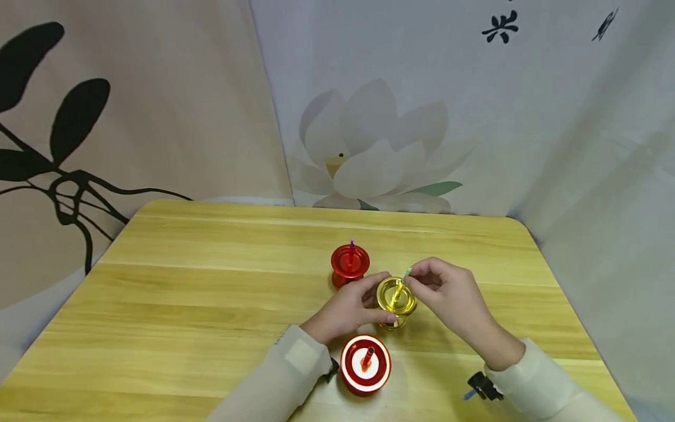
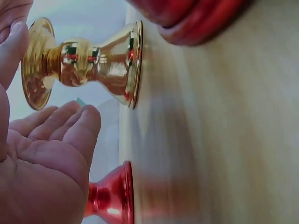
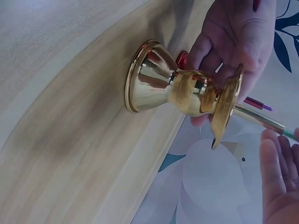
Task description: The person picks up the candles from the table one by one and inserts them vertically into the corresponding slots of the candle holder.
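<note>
Head view, two red candlesticks [image 1: 350, 266], left fingers [image 1: 370, 282] spread around one gold candlestick [image 1: 392, 298], right fingers [image 1: 425, 267] pinching green candle [image 1: 408, 272]

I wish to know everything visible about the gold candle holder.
The gold candle holder looks metallic and shiny, with a flared round base, a bulging stem, a shallow dish and a slim tube rising from it. It stands upright on the wooden table. A thin green stick shows at the tube's top, pinched by the right hand. The left hand is close around the holder; contact is unclear.
</note>
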Available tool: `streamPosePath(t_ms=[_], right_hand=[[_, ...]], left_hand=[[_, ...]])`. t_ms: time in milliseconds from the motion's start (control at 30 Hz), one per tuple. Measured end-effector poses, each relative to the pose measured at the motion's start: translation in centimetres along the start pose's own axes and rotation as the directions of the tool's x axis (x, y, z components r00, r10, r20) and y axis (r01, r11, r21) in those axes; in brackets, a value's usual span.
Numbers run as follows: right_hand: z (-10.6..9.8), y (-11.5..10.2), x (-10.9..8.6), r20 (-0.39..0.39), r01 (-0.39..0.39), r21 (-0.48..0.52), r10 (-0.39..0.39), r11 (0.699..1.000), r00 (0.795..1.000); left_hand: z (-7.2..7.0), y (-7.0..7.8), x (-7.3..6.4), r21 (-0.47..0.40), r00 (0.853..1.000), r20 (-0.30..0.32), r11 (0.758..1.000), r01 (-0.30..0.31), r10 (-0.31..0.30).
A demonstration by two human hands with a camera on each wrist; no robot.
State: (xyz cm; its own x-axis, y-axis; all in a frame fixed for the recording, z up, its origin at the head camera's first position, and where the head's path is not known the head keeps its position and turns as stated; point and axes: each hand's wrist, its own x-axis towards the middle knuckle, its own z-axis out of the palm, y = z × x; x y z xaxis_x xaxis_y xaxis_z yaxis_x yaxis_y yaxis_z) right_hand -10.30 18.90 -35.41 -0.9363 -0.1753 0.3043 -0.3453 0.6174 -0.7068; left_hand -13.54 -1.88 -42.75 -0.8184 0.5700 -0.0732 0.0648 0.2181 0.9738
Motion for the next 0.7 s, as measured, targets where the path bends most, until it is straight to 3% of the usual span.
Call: streamPosePath(t_ms=[233, 433, 700], right_hand=[[0.0, 0.2, -0.3, -0.002, -0.011, -0.005, 0.011, 1.000, 1.000], [-0.5, 0.7, -1.3, 0.017, -0.032, -0.019, 0.032, 0.999, 0.999], [-1.2, 1.8, -2.8, 0.021, 0.019, -0.066, -0.018, 0.998, 1.000]], left_hand=[[-0.5, -0.2, -0.7, -0.029, 0.999, 0.002, 0.999, 0.040, -0.040], [-0.8, -0.6, -1.8, -0.039, 0.999, 0.015, 0.999, 0.030, -0.029], [-2.0, -1.1, -3.4, -0.047, 1.000, -0.001, 0.999, 0.009, -0.009]])
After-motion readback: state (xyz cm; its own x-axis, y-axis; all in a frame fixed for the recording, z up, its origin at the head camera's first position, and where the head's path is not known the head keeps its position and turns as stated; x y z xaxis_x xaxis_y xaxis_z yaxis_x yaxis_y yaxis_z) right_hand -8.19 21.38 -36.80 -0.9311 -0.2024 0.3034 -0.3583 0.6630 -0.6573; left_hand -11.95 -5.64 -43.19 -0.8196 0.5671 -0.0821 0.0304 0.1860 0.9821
